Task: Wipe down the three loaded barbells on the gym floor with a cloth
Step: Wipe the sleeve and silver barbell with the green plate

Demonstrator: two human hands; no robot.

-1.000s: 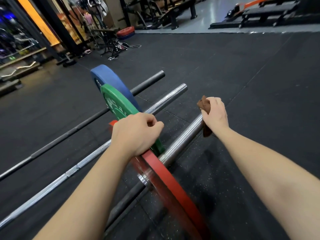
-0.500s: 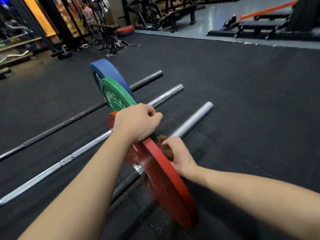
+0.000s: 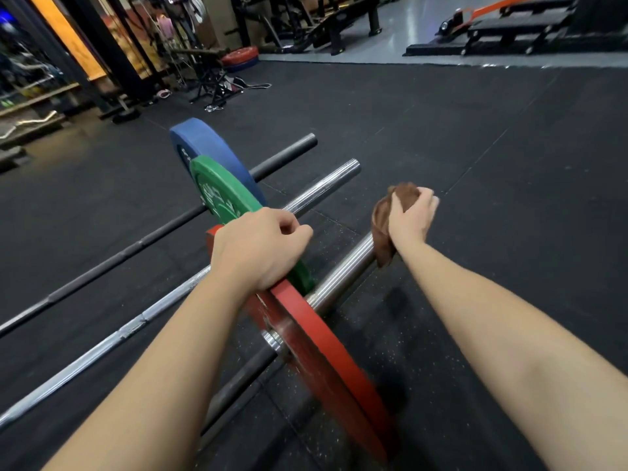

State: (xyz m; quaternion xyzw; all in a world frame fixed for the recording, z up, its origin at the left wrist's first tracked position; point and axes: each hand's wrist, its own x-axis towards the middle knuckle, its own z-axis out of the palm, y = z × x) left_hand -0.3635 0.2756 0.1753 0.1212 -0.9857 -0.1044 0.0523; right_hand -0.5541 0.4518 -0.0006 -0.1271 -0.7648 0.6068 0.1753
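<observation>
- Three barbells lie side by side on the black rubber gym floor (image 3: 475, 147), with their long axes parallel. Each runs from the near left corner of the floor up toward its far right side
- The nearest barbell (image 3: 343, 273) carries a red plate (image 3: 326, 351), the middle barbell (image 3: 323, 188) a green plate (image 3: 221, 195), and the far barbell (image 3: 285, 156) a blue plate (image 3: 207, 144)
- The left hand (image 3: 261, 246) sits on top of the red plate with its fingers curled over the upper rim, gripping it; this looks like a brace against the bar rolling
- The right hand (image 3: 413, 217) is closed round a brown cloth (image 3: 382, 232), which is bunched over the outer end of the nearest barbell's chrome sleeve; the sleeve tip itself is hidden under the cloth
- What the next move turns on is that the bare stretch of sleeve lies between the two hands. It slopes from the cloth back toward the red plate and the person's body, so a wiping stroke would probably follow that axis inward
- The right hand is the one on the sleeve, while the left is nearer the plate and the dark shaft beyond it
- The other two sleeves lie farther from the body than the right hand and apart from it. Reaching them would mean carrying the cloth across the nearest bar toward the far edge of the floor
- Whether those two bars have been wiped cannot be told
</observation>
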